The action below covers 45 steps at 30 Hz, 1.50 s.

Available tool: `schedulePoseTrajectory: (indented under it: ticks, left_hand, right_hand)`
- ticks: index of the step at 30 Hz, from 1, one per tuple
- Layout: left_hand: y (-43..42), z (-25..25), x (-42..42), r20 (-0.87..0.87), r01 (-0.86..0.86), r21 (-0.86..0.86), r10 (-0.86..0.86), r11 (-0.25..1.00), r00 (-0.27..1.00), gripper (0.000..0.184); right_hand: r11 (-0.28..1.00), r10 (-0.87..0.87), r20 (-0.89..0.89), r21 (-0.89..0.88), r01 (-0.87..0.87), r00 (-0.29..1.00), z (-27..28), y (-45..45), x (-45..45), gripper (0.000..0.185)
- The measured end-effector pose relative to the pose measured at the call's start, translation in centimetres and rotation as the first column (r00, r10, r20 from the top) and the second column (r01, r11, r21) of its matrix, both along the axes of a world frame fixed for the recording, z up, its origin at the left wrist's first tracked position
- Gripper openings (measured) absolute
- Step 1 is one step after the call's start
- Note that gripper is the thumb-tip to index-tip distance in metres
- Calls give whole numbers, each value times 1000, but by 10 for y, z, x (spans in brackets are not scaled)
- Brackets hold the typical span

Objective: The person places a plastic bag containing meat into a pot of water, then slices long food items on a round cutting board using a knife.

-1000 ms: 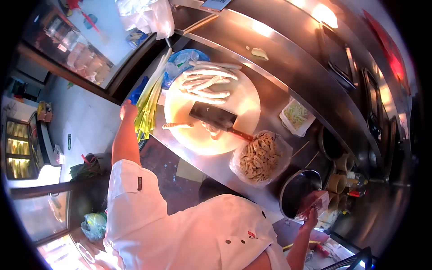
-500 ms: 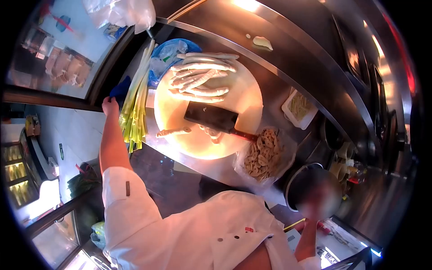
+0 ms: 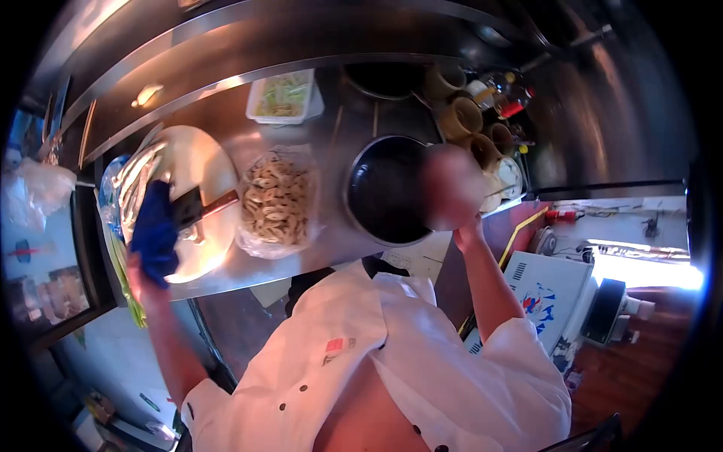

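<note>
Blue cloth (image 3: 156, 233) at 9 o'clock, bunched in my left hand (image 3: 136, 270), long axis roughly 12-to-6, loose end toward 12. Right hand (image 3: 468, 232) at 3, clutching reddish thing (image 3: 452, 184), too blurry to ID. Cutting looks partway tbh: slices (image 3: 277, 200) bagged, whole pale lengths (image 3: 138, 181) uncut on board (image 3: 199, 158), cleaver (image 3: 199, 209) lying there too.

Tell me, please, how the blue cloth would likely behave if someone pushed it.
The blue cloth would probably crumple rather than keep its shape, given its bunched, uneven outline; it is likely light, as the left hand alone holds it.
</note>
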<state>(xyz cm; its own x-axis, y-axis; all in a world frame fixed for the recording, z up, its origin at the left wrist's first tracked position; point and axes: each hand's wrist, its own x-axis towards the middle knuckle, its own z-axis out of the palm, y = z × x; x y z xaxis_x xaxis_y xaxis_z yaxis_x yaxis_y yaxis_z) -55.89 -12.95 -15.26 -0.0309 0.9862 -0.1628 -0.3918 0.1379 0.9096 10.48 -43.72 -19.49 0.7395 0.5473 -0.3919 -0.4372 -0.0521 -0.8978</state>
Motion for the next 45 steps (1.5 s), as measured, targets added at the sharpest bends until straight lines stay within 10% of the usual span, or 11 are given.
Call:
schedulePoseTrajectory:
  ticks: [5,7,10,13,16,19,29,34,41,43,45]
  left_hand:
    - [-85,40,294,154,459,-54,-447,887,881,47]
    - [-100,-26,362,17,287,-147,-288,946,957,33]
    - [-109,-66,441,-926,585,105,-136,805,353,39]
    - [-135,-94,487,-979,727,71,188,683,-81,57]
    - [-138,-114,522,-920,828,-1,323,561,-220,76]
    - [-132,-119,558,-945,650,-315,-165,692,-283,84]
    - [-142,-163,607,-978,752,-180,-195,634,-70,65]
    - [-167,-157,594,-761,977,-160,-647,140,-32,49]
    - [-153,-108,520,-836,865,-470,-226,-174,-500,48]
    - [-134,-105,515,-739,738,-674,-16,43,-674,48]
    - [-115,-107,515,-837,819,-474,126,322,-533,48]
  right_hand:
    - [956,246,-95,188,-225,965,-6,-19,37,32]
    - [909,368,-121,256,-329,922,-15,-26,53,42]
    - [881,418,-207,331,-339,885,-22,-24,55,42]
    - [903,359,-232,331,-274,904,-33,-19,56,27]
    - [929,295,-243,300,-218,924,-55,-14,66,22]
    - [948,255,-300,265,-176,919,-70,-16,75,25]
    - [952,244,-378,266,-148,893,-74,5,77,27]
    - [967,130,-489,254,-2,862,-88,8,76,26]
    - [978,-5,-291,198,65,957,-100,17,55,32]
    - [982,4,-272,184,48,962,-89,16,55,33]
    - [985,17,-246,171,27,969,-85,16,58,34]
